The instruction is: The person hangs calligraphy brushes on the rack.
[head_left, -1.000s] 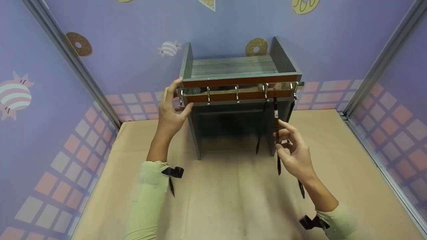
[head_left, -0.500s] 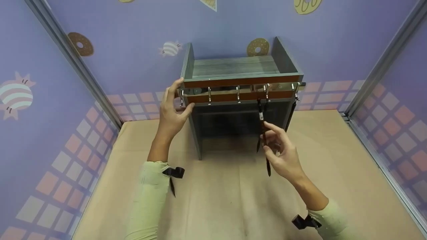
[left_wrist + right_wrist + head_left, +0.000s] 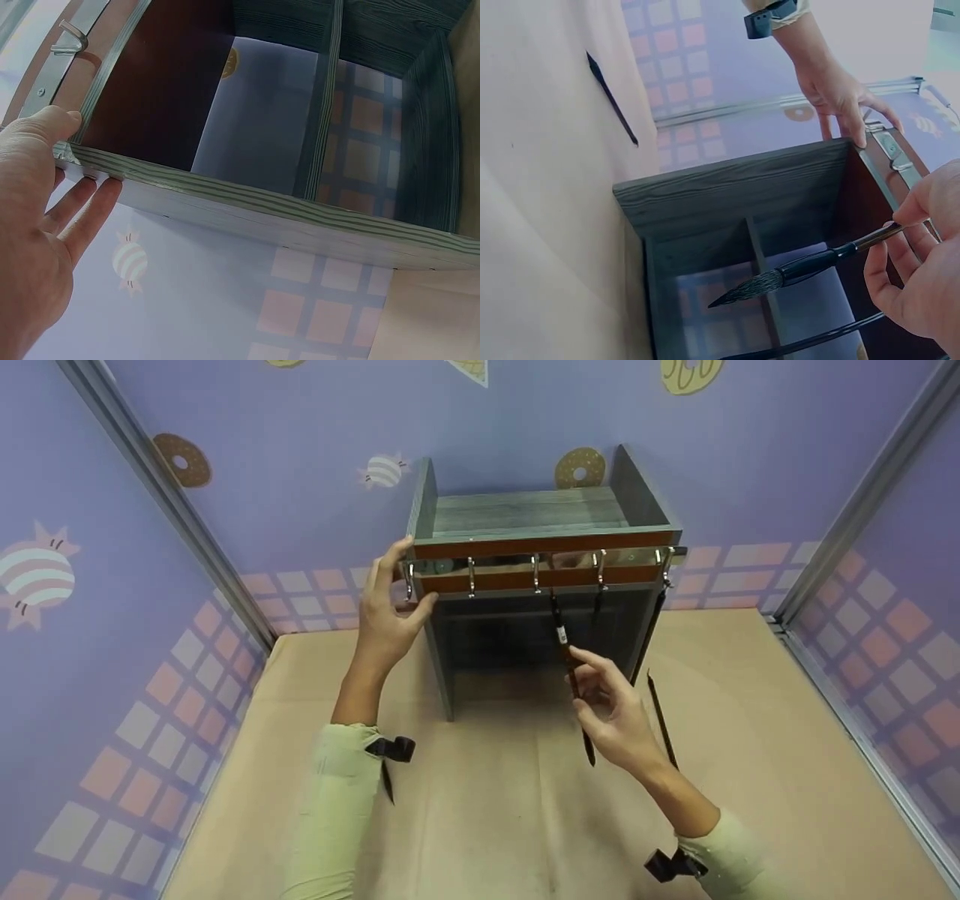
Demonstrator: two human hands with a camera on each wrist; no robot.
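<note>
A staged recording booth rather than a lived-in room: purple wallpaper (image 3: 300, 450) printed with doughnuts, sweets and a checked border covers three close walls joined by bare aluminium corner rails (image 3: 165, 502), and a plain tan tabletop (image 3: 487, 810) carries a lone grey wooden shelf unit (image 3: 525, 517).

A grey wood-grain shelf (image 3: 529, 510) carries reddish-brown front strips and a row of shiny silver hooks (image 3: 535, 572). The brush (image 3: 571, 675) is dark brown to black with a small white label, and a second black brush (image 3: 660, 718) lies on the plain tan desk (image 3: 487, 810). The walls (image 3: 300, 450) are lilac with brown doughnuts, striped sweets and a pink-and-peach grid; the sleeves (image 3: 330, 810) are pale green.
</note>
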